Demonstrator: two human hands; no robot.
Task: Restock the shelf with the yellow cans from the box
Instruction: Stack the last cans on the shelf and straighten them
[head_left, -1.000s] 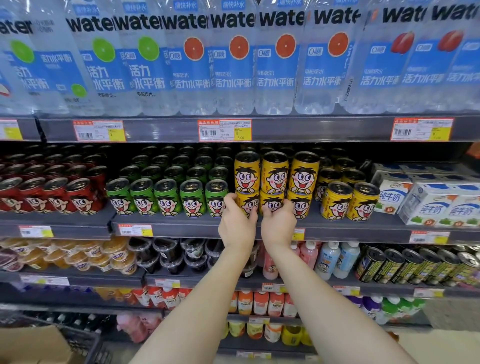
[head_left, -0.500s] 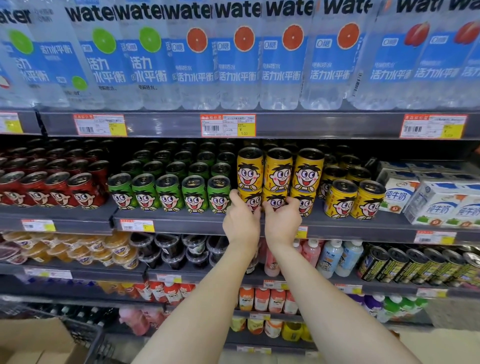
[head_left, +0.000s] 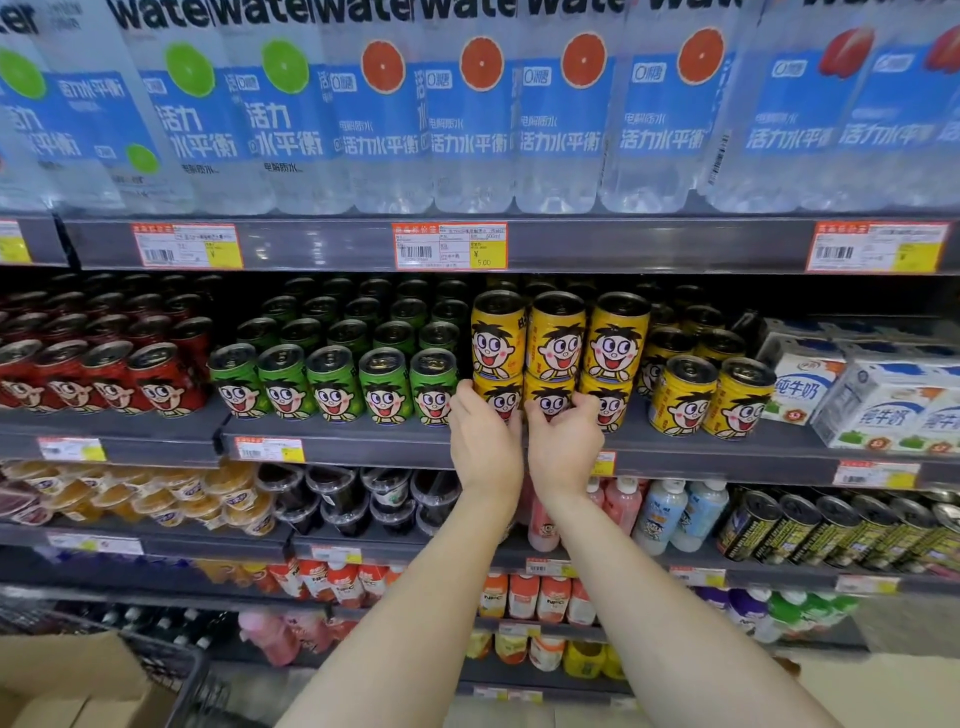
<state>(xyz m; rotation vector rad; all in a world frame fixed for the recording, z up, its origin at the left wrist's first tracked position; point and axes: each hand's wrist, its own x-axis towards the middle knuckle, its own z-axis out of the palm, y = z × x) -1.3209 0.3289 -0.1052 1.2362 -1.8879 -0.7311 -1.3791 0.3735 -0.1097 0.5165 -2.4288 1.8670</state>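
Observation:
Yellow cartoon-face cans stand on the grey middle shelf (head_left: 675, 447) in a block two cans high, three across. My left hand (head_left: 483, 441) wraps the bottom-left yellow can (head_left: 503, 397) of the stack. My right hand (head_left: 563, 441) curls around the bottom-middle yellow can (head_left: 550, 400). The top row of yellow cans (head_left: 556, 338) rests on the lower ones. More single yellow cans (head_left: 711, 397) stand to the right. A corner of the cardboard box (head_left: 67, 686) shows at the bottom left.
Green cans (head_left: 332, 387) sit directly left of the stack and red cans (head_left: 104, 382) further left. Milk cartons (head_left: 872, 405) stand at the right. Water bottles (head_left: 467, 114) fill the shelf above. A wire cart (head_left: 171, 670) holds the box.
Both hands stay on the bottom row of the yellow stack, with fingers shifted slightly. The view has tilted a little; the shelf sits lower in frame.

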